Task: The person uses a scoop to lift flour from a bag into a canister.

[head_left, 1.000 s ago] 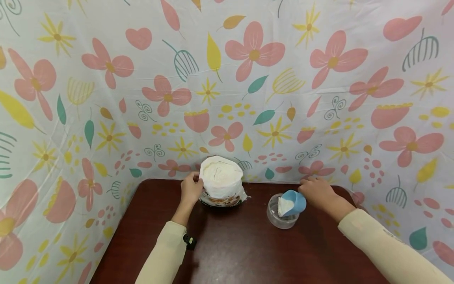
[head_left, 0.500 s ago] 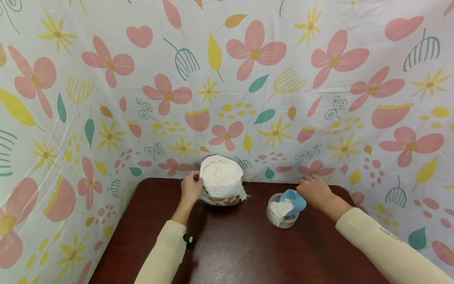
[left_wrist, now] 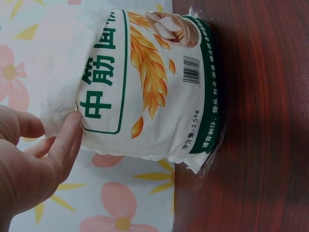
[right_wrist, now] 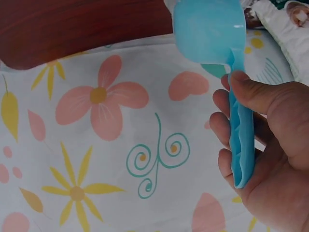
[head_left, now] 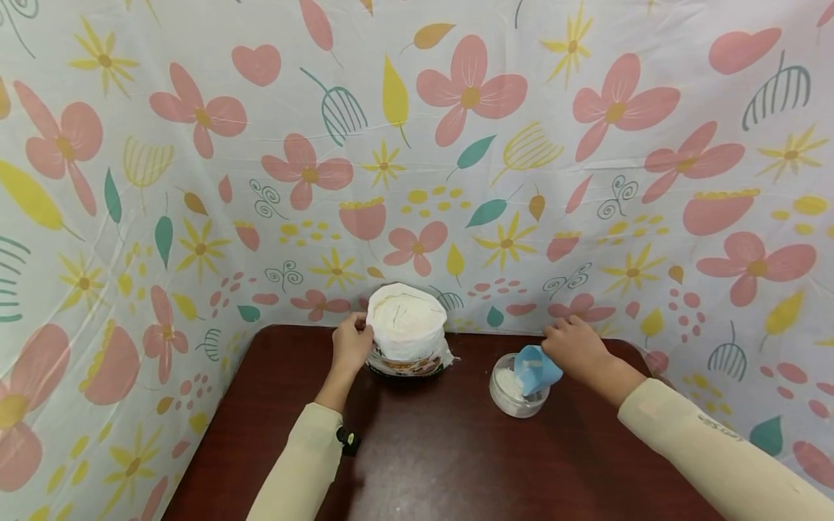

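Blue scoop (head_left: 539, 371) had tipped further over the clear bowl (head_left: 515, 410), toward the far right corner of the table (head_left: 417, 449) in the head view, its inside hidden. Left wrist view: the left hand (left_wrist: 36, 166), cut off, pinched the flour bag (left_wrist: 154, 92) at the far edge. Right wrist view: the right hand (right_wrist: 280, 150) gripped the handle (right_wrist: 243, 145); the scoop's top was cropped.

Arms (head_left: 296, 463) extended forward, well apart; left fingers (left_wrist: 66, 142) pinching; right fingers (right_wrist: 220, 126) curled in grip.
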{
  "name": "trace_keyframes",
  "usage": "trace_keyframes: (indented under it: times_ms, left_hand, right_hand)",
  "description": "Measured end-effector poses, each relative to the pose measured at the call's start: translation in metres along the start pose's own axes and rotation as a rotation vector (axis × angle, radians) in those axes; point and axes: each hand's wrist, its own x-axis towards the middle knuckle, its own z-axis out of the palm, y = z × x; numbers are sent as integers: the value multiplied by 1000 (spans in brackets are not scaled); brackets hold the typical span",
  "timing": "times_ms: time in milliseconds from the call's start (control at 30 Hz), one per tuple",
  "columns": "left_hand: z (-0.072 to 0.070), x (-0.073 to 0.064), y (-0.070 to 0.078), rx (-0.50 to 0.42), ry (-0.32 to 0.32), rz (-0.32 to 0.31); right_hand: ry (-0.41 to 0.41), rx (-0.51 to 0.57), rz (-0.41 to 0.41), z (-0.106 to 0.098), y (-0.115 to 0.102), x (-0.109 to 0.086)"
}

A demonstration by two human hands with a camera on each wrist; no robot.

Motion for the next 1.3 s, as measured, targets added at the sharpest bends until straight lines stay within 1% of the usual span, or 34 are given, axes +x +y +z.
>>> trace_keyframes:
  times_ms: [133, 233, 367, 567, 767, 833, 933, 1033, 1167, 1300]
  left_hand:
    - [0, 1, 0, 11, 0, 2]
    - [0, 1, 0, 10, -2, 2]
    - [-1, 0, 1, 5, -5, 2]
    - [-1, -1, 3, -3, -1, 3]
    - [0, -1, 4, -6, -3, -3]
    - [0, -1, 4, -7, 1, -4]
    - [0, -2, 5, -11, 7, -5]
    - [0, -2, 5, -13, 1, -8]
    - [0, -2, 5, -18, -6, -15]
    - [-1, -3, 4, -19, 0, -10]
  right_hand:
    - [2, -25, -19, -6, 1, -2]
    - [-6, -32, -13, -9, 3, -4]
    - [-7, -31, 3, -9, 6, -6]
    - [13, -11, 0, -7, 8, -10]
    - [-33, 27, 44, -7, 14, -17]
    - [-32, 35, 62, -7, 16, -20]
    - [-11, 78, 95, -4, 19, -25]
    - [1, 157, 135, -2, 20, -33]
    - [-9, 267, 196, 5, 17, -46]
    - [-22, 342, 243, 13, 13, -59]
